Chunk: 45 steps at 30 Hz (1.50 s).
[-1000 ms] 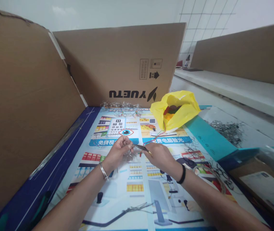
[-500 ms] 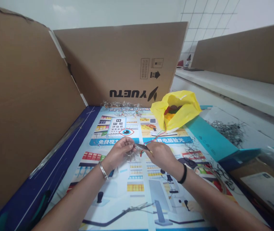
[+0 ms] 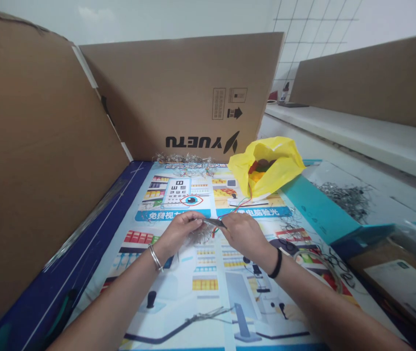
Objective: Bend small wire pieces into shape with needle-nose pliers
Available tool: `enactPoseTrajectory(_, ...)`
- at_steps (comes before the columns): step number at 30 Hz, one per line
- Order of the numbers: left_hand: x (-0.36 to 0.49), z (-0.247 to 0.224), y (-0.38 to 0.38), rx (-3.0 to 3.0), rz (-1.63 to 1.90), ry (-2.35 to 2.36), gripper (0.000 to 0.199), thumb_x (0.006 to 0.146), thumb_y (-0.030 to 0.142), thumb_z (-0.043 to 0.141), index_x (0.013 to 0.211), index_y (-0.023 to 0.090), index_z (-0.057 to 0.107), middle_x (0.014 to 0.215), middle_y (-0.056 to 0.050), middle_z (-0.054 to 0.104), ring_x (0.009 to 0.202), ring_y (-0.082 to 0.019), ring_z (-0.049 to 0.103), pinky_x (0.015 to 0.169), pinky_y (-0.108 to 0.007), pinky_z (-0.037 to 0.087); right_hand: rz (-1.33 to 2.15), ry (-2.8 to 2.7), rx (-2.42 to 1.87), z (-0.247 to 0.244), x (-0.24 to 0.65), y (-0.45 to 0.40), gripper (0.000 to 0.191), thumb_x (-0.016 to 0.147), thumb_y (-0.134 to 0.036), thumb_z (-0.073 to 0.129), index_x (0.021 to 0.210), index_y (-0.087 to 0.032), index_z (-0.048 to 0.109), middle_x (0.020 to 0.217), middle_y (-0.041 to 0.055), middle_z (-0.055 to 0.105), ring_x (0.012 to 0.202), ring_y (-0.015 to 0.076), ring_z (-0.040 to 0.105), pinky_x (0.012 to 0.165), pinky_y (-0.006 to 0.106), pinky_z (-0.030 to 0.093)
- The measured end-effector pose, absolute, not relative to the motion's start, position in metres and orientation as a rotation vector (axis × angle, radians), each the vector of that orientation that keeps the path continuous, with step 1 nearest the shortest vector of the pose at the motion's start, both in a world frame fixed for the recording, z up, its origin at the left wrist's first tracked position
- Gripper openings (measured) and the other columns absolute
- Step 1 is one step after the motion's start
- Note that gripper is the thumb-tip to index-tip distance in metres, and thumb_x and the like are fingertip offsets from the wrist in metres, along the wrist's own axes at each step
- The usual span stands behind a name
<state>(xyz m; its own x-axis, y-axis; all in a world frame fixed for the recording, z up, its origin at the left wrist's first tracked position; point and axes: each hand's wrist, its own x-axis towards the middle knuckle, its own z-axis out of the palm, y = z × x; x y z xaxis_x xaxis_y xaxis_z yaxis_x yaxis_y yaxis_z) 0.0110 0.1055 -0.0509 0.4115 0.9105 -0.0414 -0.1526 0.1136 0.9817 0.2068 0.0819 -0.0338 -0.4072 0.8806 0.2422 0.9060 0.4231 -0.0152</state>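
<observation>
Dark metal: one slim, tapering tool [image 3: 214, 222], held between the hands above a smooth printed sheet [image 3: 182, 297] that covered the tabletop [image 3: 94, 253]. The right hand [image 3: 246, 236] had its grip clamped round the tool's near end. The left hand [image 3: 182, 231] had its grip pinched together on thin silvery wire [image 3: 201, 236], a bristly tuft splayed below; the tool's tip lay at that pinch. On the sheet: one loose bundle of grey strands [image 3: 210, 316]; thin, curved red and green wires [image 3: 243, 201], running to a crumpled yellow bag [image 3: 284, 170], mouth open. Behind stood a flat cardboard panel [image 3: 149, 97], a crinkled silvery tangle [image 3: 193, 160] at its foot.
</observation>
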Motion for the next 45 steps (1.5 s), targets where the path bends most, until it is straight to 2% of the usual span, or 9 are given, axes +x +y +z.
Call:
enactPoseTrajectory(6, 0.012, -0.052, 0.107, 1.217, 0.907, 0.815, 0.017, 0.074, 0.029, 0.061, 0.078, 0.013, 0.059, 0.069, -0.001, 0.056, 0.061, -0.009, 0.047, 0.059, -0.022, 0.035, -0.230, -2.471, -1.562, -0.036, 0.207, 0.082, 0.022, 0.087, -0.031, 0.041, 0.083, -0.017, 0.058, 0.082, 0.0060, 0.062, 0.080, 0.0181, 0.053, 0.071, 0.030, 0.029)
enactPoseTrajectory(19, 0.014, -0.050, 0.105, 1.264, 0.914, 0.856, 0.016, 0.074, 0.030, 0.059, 0.077, 0.014, 0.056, 0.069, -0.002, 0.058, 0.062, -0.010, 0.051, 0.062, -0.023, 0.039, -0.287, -2.470, -1.562, -0.035, 0.207, 0.082, 0.020, 0.087, -0.031, 0.043, 0.084, -0.018, 0.057, 0.082, 0.0045, 0.061, 0.080, 0.0184, 0.053, 0.070, 0.030, 0.028)
enactPoseTrajectory(27, 0.013, -0.054, 0.106, 1.272, 0.967, 0.901, 0.016, 0.077, 0.031, 0.056, 0.079, 0.015, 0.055, 0.069, -0.001, 0.058, 0.061, -0.009, 0.052, 0.064, -0.023, 0.040, -0.273, -2.413, -1.623, -0.027, 0.208, 0.081, 0.026, 0.088, -0.036, 0.039, 0.084, -0.017, 0.057, 0.083, 0.0060, 0.060, 0.079, 0.0171, 0.051, 0.068, 0.029, 0.027)
enactPoseTrajectory(32, 0.013, -0.055, 0.107, 1.317, 1.001, 0.950, 0.015, 0.076, 0.030, 0.057, 0.079, 0.015, 0.055, 0.072, -0.002, 0.059, 0.065, -0.010, 0.053, 0.066, -0.023, 0.041, -0.387, -2.431, -1.574, -0.022, 0.205, 0.077, 0.024, 0.087, -0.036, 0.042, 0.084, -0.017, 0.058, 0.083, 0.0070, 0.059, 0.083, 0.0202, 0.049, 0.071, 0.031, 0.026)
enactPoseTrajectory(45, 0.015, -0.054, 0.107, 1.286, 1.000, 0.975, 0.018, 0.070, 0.031, 0.063, 0.075, 0.015, 0.058, 0.069, -0.002, 0.061, 0.064, -0.012, 0.053, 0.065, -0.025, 0.041, -0.526, -2.465, -1.545, -0.022, 0.202, 0.074, 0.018, 0.086, -0.022, 0.040, 0.083, -0.017, 0.057, 0.079, 0.0082, 0.055, 0.079, 0.0213, 0.045, 0.068, 0.033, 0.023)
